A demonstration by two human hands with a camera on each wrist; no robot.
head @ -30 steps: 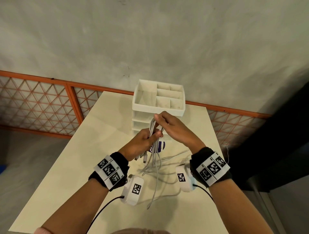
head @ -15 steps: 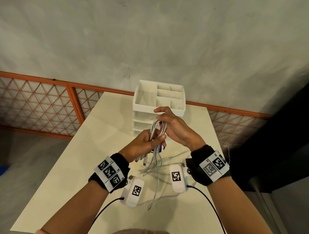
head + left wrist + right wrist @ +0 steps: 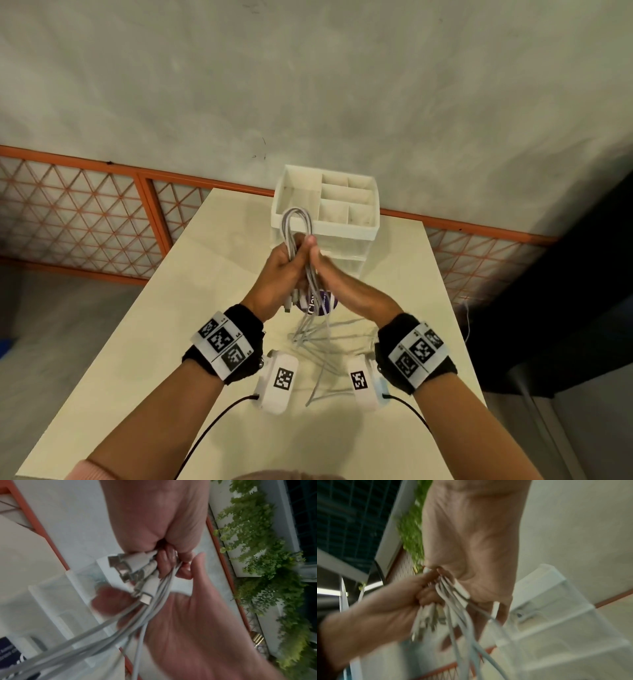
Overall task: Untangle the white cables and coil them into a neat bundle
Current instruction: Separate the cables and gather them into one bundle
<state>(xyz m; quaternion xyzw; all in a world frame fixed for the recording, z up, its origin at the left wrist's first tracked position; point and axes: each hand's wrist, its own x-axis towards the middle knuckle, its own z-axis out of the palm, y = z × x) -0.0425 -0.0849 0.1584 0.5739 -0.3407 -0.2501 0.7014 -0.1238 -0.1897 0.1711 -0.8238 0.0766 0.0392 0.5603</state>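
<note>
Several white cables are gathered in a folded bundle, and its loop sticks up above both hands. My left hand grips the bundle in a fist, with the plugs poking out below it. My right hand presses against the left, its thumb up. Its fingers curl round the strands that hang down. The loose ends trail onto the cream table. In the right wrist view, blurred, the left hand meets the right hand at the cables.
A white compartment organiser on stacked drawers stands just beyond the hands at the table's far edge. A purple-labelled object lies under the hands. An orange lattice railing runs behind the table, and a dark drop lies to its right.
Both hands rose and closed together. The right hand went from over the bundle's top to beside the left, and a cable loop now stands above the fists.
</note>
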